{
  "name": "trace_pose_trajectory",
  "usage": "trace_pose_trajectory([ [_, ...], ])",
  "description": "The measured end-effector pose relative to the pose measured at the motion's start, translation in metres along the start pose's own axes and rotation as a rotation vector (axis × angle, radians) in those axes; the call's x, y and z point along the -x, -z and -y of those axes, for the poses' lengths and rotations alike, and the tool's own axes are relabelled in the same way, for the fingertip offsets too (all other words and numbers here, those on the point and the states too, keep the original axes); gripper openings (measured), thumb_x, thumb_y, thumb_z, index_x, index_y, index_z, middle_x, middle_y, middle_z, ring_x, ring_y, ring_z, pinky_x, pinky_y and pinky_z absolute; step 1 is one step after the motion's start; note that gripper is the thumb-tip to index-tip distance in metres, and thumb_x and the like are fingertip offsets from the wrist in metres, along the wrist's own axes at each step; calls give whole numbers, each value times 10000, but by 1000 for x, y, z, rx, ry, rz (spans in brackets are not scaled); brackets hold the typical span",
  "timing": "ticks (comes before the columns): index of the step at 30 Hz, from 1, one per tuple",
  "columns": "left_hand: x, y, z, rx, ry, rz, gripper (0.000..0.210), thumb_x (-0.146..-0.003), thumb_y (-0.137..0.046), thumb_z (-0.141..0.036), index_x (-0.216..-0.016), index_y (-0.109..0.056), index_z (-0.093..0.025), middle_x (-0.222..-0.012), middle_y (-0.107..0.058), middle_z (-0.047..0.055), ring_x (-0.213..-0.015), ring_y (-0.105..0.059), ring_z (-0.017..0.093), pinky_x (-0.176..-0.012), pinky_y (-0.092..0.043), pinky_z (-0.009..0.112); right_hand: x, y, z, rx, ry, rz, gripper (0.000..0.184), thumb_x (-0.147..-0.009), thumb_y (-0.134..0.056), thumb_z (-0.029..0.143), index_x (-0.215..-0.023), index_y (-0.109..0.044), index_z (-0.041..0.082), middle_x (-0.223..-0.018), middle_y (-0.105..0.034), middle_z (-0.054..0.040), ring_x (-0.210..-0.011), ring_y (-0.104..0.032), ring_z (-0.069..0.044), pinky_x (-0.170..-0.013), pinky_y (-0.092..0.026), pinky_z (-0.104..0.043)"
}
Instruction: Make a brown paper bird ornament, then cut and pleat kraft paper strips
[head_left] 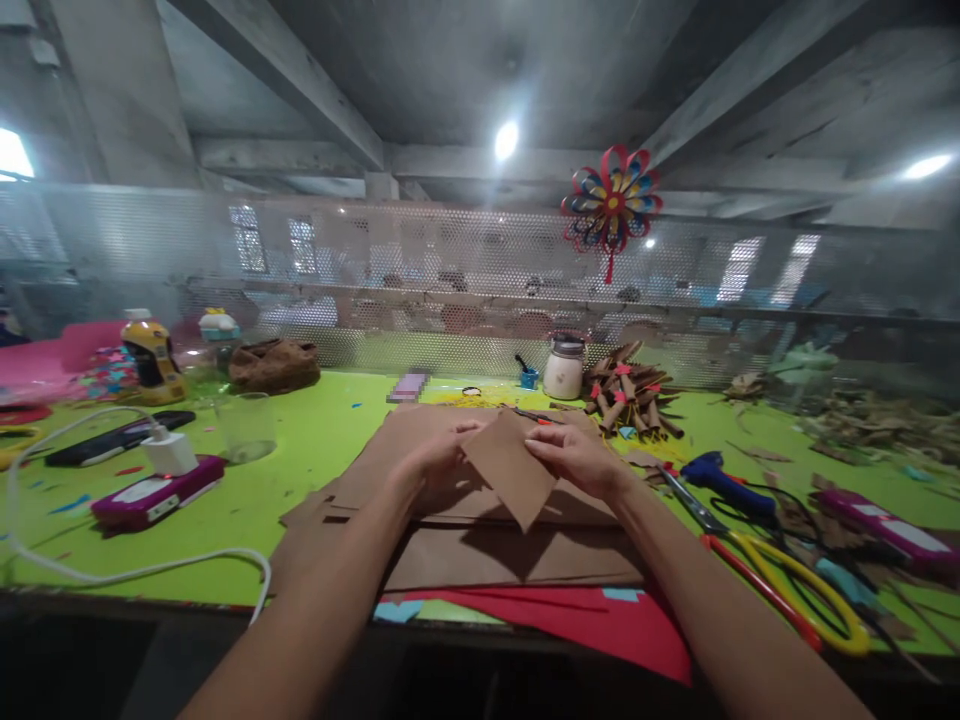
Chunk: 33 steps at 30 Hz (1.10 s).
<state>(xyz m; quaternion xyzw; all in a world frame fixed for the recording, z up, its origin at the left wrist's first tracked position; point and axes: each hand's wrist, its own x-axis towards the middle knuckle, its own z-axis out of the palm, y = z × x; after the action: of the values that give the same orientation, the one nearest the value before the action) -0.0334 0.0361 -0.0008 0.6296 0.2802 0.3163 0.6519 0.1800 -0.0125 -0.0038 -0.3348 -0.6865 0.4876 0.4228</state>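
Between my two hands I hold up a piece of brown paper (511, 470), turned so one corner points down at me. My left hand (447, 448) pinches its left corner, with the fingertips partly behind the sheet. On the opposite side, my right hand (576, 456) grips the right edge between thumb and fingers. Beneath both hands lies a stack of larger brown paper sheets (442, 560), on which the held piece casts a shadow. Red paper (585, 625) sticks out from under the stack at the table's near edge.
Scissors with yellow and red handles (780, 580) and a blue glue gun (724, 482) lie to the right. Rolled brown paper pieces (634, 395) are heaped behind, beside a jar (564, 368). Left are a purple power strip (157, 495), a clear cup (246, 430) and a bottle (152, 358).
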Motion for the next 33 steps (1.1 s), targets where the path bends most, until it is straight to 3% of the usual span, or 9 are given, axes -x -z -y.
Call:
trace_pose_trajectory([
  [3,-2,4,-3,-53,-14,-84,399,-757,-598,-500,-942,-616,-148,-876,-635,60,-721,-550,113,-625,-402,212,1,-2,-2,192,-81,94,363,-769,-595,476,-823,-648,120,-727,-563,-20,-649,-462,-109,-587,-369,-220],
  [7,-5,-3,6,-301,-14,103,389,-710,-655,-461,-919,-658,-133,-876,-658,70,-779,-566,143,-691,-416,241,2,-8,0,361,-113,180,385,-793,-542,489,-810,-646,118,-656,-507,4,-592,-402,-97,-532,-311,-214],
  [9,-8,-4,12,-446,-49,149,351,-659,-705,-394,-866,-674,-112,-784,-654,59,-709,-555,141,-651,-411,244,0,-10,-2,439,-71,175,376,-809,-516,470,-797,-646,118,-633,-488,11,-579,-378,-93,-521,-293,-216],
  [14,-9,-1,14,-617,-24,73,251,-656,-667,-324,-775,-667,-102,-579,-567,3,-532,-468,101,-521,-355,226,-4,-8,-12,658,-3,67,288,-799,-515,370,-726,-648,125,-613,-511,8,-582,-400,-102,-535,-314,-219],
  [22,-6,-5,11,-688,-21,61,163,-638,-656,-252,-721,-650,-112,-553,-546,-2,-527,-460,107,-518,-337,233,0,-6,-14,747,9,63,224,-776,-539,273,-852,-711,153,-770,-661,-34,-704,-535,-151,-661,-400,-247],
  [28,-10,-2,14,-838,-72,51,134,-612,-676,-235,-664,-650,-115,-561,-539,-15,-564,-440,107,-552,-333,234,-5,-7,-23,852,22,75,195,-770,-534,225,-789,-702,126,-708,-646,-44,-633,-506,-131,-595,-379,-231],
  [33,-7,-4,7,-903,-41,27,118,-605,-682,-194,-683,-650,-111,-547,-537,-23,-590,-437,110,-581,-339,232,-2,-12,-15,929,7,87,177,-765,-531,194,-774,-697,131,-691,-641,-37,-621,-474,-116,-574,-348,-217],
])
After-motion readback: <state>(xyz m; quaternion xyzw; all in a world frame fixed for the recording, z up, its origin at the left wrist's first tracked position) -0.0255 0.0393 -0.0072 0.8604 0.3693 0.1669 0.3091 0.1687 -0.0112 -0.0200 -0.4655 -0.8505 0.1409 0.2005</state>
